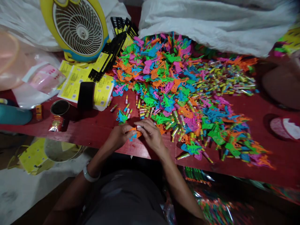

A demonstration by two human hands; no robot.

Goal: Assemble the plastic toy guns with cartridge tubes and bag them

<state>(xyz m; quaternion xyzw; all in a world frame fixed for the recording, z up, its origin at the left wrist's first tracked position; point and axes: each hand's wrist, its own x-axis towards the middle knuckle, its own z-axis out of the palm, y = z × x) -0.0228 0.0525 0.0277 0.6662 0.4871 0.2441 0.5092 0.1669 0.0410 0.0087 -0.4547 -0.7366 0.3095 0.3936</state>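
Over the near edge of the table, my left hand (pixel 120 136) is closed on a small orange and blue plastic toy gun (pixel 134 133), pinching it between thumb and fingers. Close beside it, my right hand (pixel 151 132) is curled shut at the toy's other end, on what looks like a small tube (pixel 139 126) with a pale label. The fingers partly hide both pieces. Just beyond my left hand lies a blue and green toy gun (pixel 122 117). Loose small tubes (pixel 142 111) lie beyond my fingers.
A large heap of coloured plastic toy guns (pixel 161 68) spreads right, with a pile of small tubes (pixel 225 79) behind. On the left are a yellow fan (pixel 81 31), a phone (pixel 86 95), yellow printed sheets (pixel 103 93), a dark cup (pixel 60 107) and a blue bottle (pixel 15 114).
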